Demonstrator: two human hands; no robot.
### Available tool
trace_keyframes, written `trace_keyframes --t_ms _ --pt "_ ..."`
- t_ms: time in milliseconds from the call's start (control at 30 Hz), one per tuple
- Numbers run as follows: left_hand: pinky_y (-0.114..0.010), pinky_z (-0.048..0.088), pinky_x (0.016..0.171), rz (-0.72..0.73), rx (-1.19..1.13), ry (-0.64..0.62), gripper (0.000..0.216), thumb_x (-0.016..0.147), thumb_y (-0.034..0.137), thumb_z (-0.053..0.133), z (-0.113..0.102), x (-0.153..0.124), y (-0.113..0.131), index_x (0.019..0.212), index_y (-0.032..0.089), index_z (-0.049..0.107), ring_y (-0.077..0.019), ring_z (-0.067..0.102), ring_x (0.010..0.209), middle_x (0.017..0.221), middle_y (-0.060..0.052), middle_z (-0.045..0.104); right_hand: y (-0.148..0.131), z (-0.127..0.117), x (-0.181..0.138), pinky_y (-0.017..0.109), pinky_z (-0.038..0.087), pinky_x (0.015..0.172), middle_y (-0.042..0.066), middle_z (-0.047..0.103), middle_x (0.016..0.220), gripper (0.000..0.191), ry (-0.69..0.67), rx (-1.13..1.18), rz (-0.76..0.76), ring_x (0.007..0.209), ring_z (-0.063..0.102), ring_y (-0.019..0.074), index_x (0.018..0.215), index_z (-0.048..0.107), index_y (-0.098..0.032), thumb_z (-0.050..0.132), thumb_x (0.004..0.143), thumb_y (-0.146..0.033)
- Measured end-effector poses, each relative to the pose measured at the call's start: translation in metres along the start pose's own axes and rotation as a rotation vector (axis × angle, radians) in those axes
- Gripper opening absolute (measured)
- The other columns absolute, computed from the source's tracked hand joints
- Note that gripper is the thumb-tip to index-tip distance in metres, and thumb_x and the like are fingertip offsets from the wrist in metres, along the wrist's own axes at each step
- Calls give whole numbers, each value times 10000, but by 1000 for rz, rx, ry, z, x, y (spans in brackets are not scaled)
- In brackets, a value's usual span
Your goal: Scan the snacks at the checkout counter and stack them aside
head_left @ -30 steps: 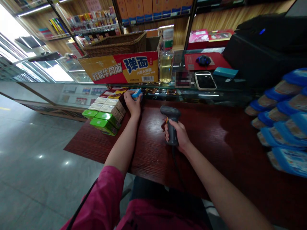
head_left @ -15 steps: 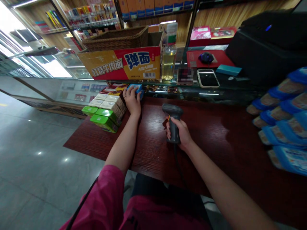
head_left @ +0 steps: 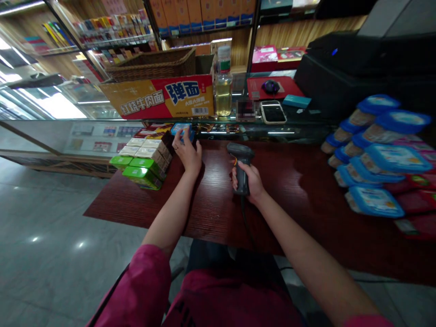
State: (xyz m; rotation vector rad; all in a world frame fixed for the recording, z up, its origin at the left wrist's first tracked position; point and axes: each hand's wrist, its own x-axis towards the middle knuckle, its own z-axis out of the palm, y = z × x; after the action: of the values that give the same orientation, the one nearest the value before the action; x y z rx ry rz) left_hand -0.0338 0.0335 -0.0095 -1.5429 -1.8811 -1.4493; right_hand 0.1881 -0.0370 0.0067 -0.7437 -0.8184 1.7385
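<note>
The small blue pack (head_left: 182, 129) is held in the left hand (head_left: 186, 152), whose fingers are clamped on it at the far edge of the dark red tabletop (head_left: 289, 190), just beside the stack of cartons and directly below the glass counter (head_left: 306, 129). Compared with a second ago, the pack has been tipped up off the wood and turned so one face shows toward the camera; earlier the hand lay flatter over it. The right hand (head_left: 247, 181) keeps its fingers wrapped tight around the grip of the barcode scanner (head_left: 241, 161), head upright and pointing away, its position on the tabletop little altered, so pack and scanner now stand near each other but apart; in my judgement the pack is being presented for reading. To the left of the pack, the beige cartons (head_left: 146, 149) are stacked in rows, with green cartons (head_left: 141, 170) touching their near side. On the glass counter stands an open red-and-yellow cardboard box (head_left: 160, 97); its contents cannot be seen. A wicker basket (head_left: 153, 66) sits behind it, interior hidden. A clear bottle (head_left: 223, 84) holds pale yellow liquid to roughly two-thirds. A phone (head_left: 272, 112) lies near it. At right, blue-lidded tubs (head_left: 374, 150) are piled on the tabletop.
</note>
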Motion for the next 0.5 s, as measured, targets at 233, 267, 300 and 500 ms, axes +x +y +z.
trace_keyframes --t_ms 233,267,300,500 --pt "-506 449 1216 324 -419 -410 555 957 185 608 19 -73 107 1502 244 521 -307 546 1377 1425 -160 587 -37 -44 -61 227 421 346 -80 603 660 456 152 0 -223 408 507 94 1043 596 -222 829 767 -501" --pt "-504 445 1219 367 -471 -461 566 962 187 609 22 -83 125 1515 249 505 -303 542 1384 1436 -157 584 -41 -54 -76 223 415 343 -84 599 656 448 193 -10 -250 406 506 93 1036 588 -228 831 763 -488" --pt "-504 440 1222 409 -516 -509 582 965 192 618 25 -92 143 1529 251 489 -303 538 1391 1451 -157 577 -45 -64 -92 218 409 340 -89 594 649 443 245 -20 -281 400 501 91 1023 580 -233 837 755 -473" --pt "-523 443 1222 704 -683 -736 663 965 299 727 41 -149 252 1573 259 466 -334 522 1422 1521 -164 537 -66 -115 -182 202 408 356 -99 592 641 398 520 -13 -463 405 480 79 1016 599 -240 834 736 -396"
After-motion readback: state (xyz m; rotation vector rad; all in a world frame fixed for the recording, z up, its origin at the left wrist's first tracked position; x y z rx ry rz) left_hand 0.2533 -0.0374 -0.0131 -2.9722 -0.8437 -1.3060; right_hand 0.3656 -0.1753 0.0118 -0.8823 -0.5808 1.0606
